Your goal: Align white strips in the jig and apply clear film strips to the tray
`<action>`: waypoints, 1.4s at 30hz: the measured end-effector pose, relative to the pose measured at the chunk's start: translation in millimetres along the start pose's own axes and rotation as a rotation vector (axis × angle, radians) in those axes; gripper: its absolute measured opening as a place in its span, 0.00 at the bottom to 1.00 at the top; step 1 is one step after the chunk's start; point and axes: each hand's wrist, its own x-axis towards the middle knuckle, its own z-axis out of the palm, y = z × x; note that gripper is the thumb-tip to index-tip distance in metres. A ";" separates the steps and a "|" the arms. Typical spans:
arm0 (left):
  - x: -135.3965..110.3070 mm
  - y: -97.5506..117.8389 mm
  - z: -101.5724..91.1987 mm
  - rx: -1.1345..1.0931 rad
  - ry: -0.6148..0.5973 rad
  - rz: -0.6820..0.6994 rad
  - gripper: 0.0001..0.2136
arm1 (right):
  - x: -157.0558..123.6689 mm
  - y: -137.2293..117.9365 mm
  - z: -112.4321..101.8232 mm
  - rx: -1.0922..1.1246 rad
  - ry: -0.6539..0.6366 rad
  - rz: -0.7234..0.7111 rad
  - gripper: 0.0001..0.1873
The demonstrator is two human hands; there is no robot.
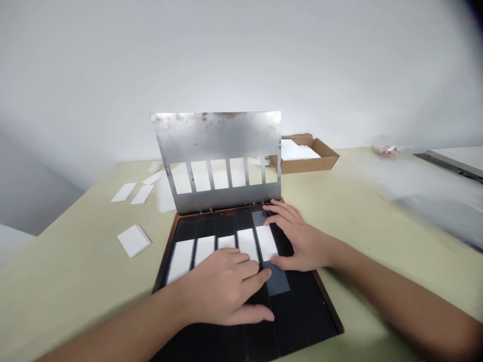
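1. White card (266, 243): the rightmost of five in a row, it lies flat on a grey strip (278, 279) over the black base (302, 306).
2. Right hand (304, 244): the grip holds this card endwise, thumb at the near end and forefinger at the far end.
3. Left hand (228, 285): palm down over the base, covering the near parts of the middle cards. Its grip is wide, with thumb and forefinger apart; finger contact with the cards cannot be told.
4. Row of four cards (247, 244): laid side by side, left of the held card.
5. Metal plate (219, 136): hinged at the far edge of the base, raised, with six rectangular openings in its lower part.
6. Card stack (133, 240): left of the base, on the counter (75, 286).
7. Loose cards (142, 194): beyond the stack, left of the plate.
8. Cardboard box (311, 165): behind the plate's right edge, containing white cards or sheets (298, 150).
9. Clear plastic bag (388, 148): near the wall (339, 65), at far right; its colored contents are blurred.
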 end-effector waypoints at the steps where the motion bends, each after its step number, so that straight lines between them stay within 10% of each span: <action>1: 0.3 -0.1 0.0 0.002 0.000 0.001 0.24 | 0.2 -0.2 -0.2 -0.001 0.001 0.001 0.35; 42: 0.3 0.1 -1.2 0.004 -0.001 -0.003 0.24 | -0.7 1.4 0.2 -0.006 0.001 -0.029 0.37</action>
